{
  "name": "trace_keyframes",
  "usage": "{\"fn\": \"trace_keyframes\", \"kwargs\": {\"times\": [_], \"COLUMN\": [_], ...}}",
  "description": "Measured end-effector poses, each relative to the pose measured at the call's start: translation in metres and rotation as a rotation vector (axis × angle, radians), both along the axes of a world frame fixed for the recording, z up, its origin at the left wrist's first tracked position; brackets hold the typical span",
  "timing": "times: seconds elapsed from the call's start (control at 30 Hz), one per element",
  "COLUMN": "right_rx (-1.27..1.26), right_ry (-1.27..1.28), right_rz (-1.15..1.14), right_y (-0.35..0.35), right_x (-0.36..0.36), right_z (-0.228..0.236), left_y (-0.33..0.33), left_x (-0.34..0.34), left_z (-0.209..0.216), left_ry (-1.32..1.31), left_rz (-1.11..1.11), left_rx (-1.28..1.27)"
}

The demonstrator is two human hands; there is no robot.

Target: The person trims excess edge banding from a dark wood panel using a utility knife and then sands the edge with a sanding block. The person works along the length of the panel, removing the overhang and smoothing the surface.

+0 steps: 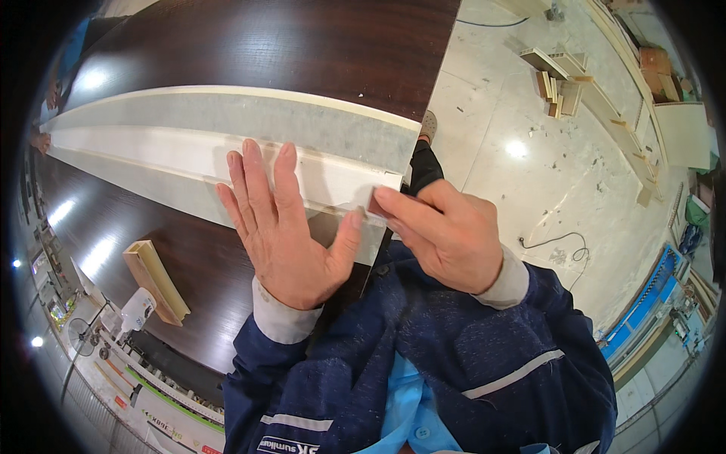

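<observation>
A long pale trim board [340, 179] with a white raised middle and grey side flanges lies across the dark wood-grain table [249, 38]. My left hand [287, 242] rests flat on the board near its right end, fingers spread. In my right hand [457, 234], a small reddish-brown piece [375, 203], like folded sandpaper, is pinched between thumb and fingers. It touches the board's near edge close to the right end. My left thumb lies beside it. The piece's underside is hidden.
A short cream-coloured profile offcut [156, 281] lies on the table's near left. Another person's hand [41, 141] is at the board's far left end. Board offcuts [563, 83] and a black cable [578, 250] lie on the floor to the right. A fan [82, 337] stands at lower left.
</observation>
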State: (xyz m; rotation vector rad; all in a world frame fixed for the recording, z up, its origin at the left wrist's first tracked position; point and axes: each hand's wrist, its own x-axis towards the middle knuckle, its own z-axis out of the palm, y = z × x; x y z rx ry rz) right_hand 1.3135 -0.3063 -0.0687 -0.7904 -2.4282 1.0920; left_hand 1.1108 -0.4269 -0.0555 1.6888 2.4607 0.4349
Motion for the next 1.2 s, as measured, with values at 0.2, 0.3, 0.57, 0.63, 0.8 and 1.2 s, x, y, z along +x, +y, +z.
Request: {"fn": "trace_keyframes", "kwargs": {"times": [0.2,0.3,0.57,0.63,0.8,1.2], "right_rx": [0.022,0.05,0.041,0.041,0.084,0.121], "right_ry": [-0.108,-0.108,-0.232,-0.236,-0.245,-0.274], "right_rz": [0.026,0.009,-0.012,-0.028,-0.048,-0.06], "right_y": [0.0,-0.001,-0.004,-0.005,-0.008,-0.009], "right_x": [-0.008,-0.007,-0.01,-0.011,-0.011,-0.013], "right_z": [0.01,0.011,0.024,0.027,0.029,0.031], "left_y": [-0.007,-0.005,-0.005,-0.004,-0.003,-0.004], "left_x": [-0.005,-0.004,-0.003,-0.003,-0.002,-0.004], "left_z": [-0.011,-0.012,-0.012,-0.012,-0.013,-0.011], "left_ry": [-0.015,-0.037,-0.046,-0.039,-0.041,-0.044], "left_rz": [0.026,0.022,0.038,0.039,0.036,0.034], "left_rx": [-0.01,-0.002,0.02,0.033,0.054,0.079]}}
